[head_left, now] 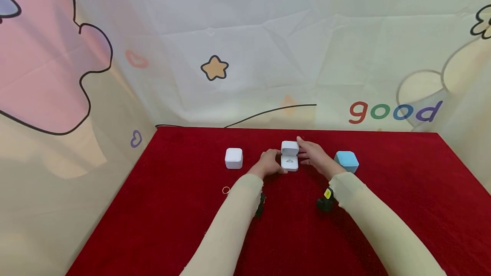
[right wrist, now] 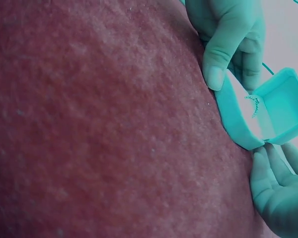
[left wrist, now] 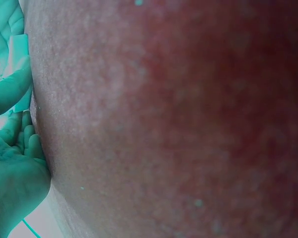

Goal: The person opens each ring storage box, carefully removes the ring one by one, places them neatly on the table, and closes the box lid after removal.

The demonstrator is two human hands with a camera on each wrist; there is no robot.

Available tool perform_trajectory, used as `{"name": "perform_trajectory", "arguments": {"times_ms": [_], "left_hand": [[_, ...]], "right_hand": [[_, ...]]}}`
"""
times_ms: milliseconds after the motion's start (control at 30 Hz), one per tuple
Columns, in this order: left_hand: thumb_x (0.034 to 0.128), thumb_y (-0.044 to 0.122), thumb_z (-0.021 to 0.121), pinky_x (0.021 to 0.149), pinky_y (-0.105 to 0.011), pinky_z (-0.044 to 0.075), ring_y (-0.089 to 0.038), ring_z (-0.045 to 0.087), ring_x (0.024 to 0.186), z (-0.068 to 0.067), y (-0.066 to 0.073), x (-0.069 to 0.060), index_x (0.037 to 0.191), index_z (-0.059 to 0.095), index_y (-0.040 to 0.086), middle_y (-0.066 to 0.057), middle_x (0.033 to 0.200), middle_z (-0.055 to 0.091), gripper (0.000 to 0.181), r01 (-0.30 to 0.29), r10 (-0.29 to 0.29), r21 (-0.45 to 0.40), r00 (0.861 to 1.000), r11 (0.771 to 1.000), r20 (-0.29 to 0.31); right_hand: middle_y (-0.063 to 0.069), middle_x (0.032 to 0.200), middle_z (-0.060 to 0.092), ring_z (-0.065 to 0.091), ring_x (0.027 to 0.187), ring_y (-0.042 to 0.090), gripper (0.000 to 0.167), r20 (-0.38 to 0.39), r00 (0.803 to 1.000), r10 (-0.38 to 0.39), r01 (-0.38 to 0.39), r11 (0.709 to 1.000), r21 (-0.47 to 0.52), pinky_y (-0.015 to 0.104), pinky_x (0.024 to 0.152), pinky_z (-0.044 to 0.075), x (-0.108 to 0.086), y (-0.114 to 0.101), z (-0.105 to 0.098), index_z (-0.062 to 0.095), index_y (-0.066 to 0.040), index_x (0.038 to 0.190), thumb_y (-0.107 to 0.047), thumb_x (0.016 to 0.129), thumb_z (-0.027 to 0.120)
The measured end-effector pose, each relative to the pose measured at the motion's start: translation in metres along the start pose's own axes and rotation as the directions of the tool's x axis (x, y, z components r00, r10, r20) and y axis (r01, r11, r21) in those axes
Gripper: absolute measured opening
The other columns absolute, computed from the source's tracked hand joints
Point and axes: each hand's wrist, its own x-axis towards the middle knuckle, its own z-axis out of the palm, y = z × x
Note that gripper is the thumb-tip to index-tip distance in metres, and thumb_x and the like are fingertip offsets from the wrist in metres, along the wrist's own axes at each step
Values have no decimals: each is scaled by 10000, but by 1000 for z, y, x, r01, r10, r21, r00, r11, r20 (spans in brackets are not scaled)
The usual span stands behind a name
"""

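A white ring box (head_left: pixel 289 167) stands with its lid (head_left: pixel 290 147) raised, and a silver-coloured ring (head_left: pixel 289 161) sits in its insert. My left hand (head_left: pixel 267 163) holds the box's left side, thumb at the front corner and fingers farther back. From the right, my right hand (head_left: pixel 315 156) reaches along the box with its fingers extended. In the right wrist view, those right-hand fingers (right wrist: pixel 270 171) lie against the box near the hinge. The left wrist view shows only a sliver of the box (left wrist: pixel 21 49) and both hands at its edge.
A closed white box (head_left: pixel 234 158) stands to the left, and a light blue box (head_left: pixel 347 161) is by the right wrist. A thin gold-coloured ring (head_left: pixel 223 190) lies beside the left forearm. Red cloth (head_left: pixel 172 208) covers the table, with a printed curtain (head_left: pixel 253 54) behind it.
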Motion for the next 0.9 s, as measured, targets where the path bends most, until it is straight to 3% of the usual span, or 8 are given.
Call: {"name": "perform_trajectory", "arguments": {"times_ms": [133, 233, 367, 900], "left_hand": [[888, 118, 784, 1188, -405, 412, -282, 418, 1375, 0, -1, 0, 1479, 490, 2, -142, 1535, 491, 670, 0, 0, -6, 1000, 1000, 0], [892, 121, 780, 1189, -414, 411, -286, 412, 1377, 0, -1, -1, 1484, 484, 3, -143, 1539, 486, 672, -3, 3, -15, 1000, 1000, 5], [895, 127, 779, 1188, -417, 411, -287, 411, 1377, -1, -1, -1, 1484, 483, 5, -143, 1541, 484, 671, -7, 7, -19, 1000, 1000, 8], [894, 126, 779, 1183, -414, 421, -284, 409, 1378, 0, -3, 1, 1490, 479, 7, -142, 1546, 481, 678, -10, 10, -16, 1000, 1000, 8]], "right_hand": [[281, 1597, 372, 442, 1441, 403, 671, -81, 997, 10, -4, 997, 79, 438, 1152, 461, -1, 2, 1, 229, 30, 1595, -431, 1113, 309], [262, 1579, 405, 506, 1367, 352, 629, -134, 991, 8, 7, 994, 105, 318, 1020, 526, -3, 5, 3, 283, 20, 1578, -403, 1114, 329], [258, 1544, 438, 546, 1268, 291, 565, -174, 985, -5, 23, 995, 102, 200, 851, 513, -6, 7, 4, 346, 16, 1548, -356, 1124, 312], [191, 1374, 558, 571, 1058, 148, 504, -245, 969, -20, 35, 998, 57, 172, 812, 509, -26, 9, 5, 464, 9, 1461, -339, 1125, 324]]}}
